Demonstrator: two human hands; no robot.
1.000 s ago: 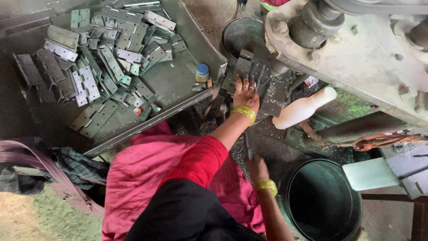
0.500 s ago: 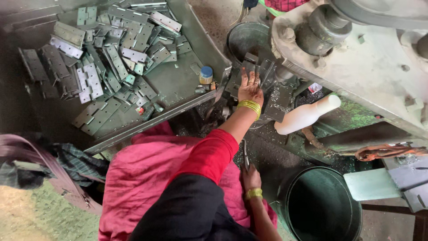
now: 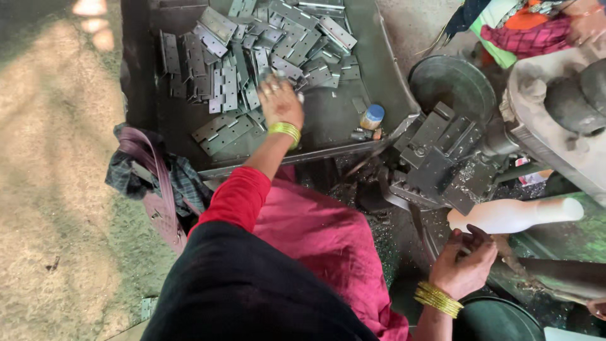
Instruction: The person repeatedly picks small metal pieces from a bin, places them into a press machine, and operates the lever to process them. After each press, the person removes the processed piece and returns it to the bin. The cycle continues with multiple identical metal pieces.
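My left hand, with a yellow bangle on the wrist, reaches into a dark metal tray and rests fingers-down on a heap of grey hinge plates. It is blurred, so a grip on a plate does not show. My right hand, wearing several bangles, is curled around a dark metal lever just below a white handle. Between the hands stands the grey die block of a press machine, with metal shavings around it.
A small bottle with a blue cap stands at the tray's near right corner. A round dark pan lies beyond the die block. A dark bucket is at bottom right, a checked cloth bag at left. Another person's clothing shows top right.
My left hand has left the die block and swung left onto the hinge plates in the tray. My right hand has risen to the lever under the white handle.
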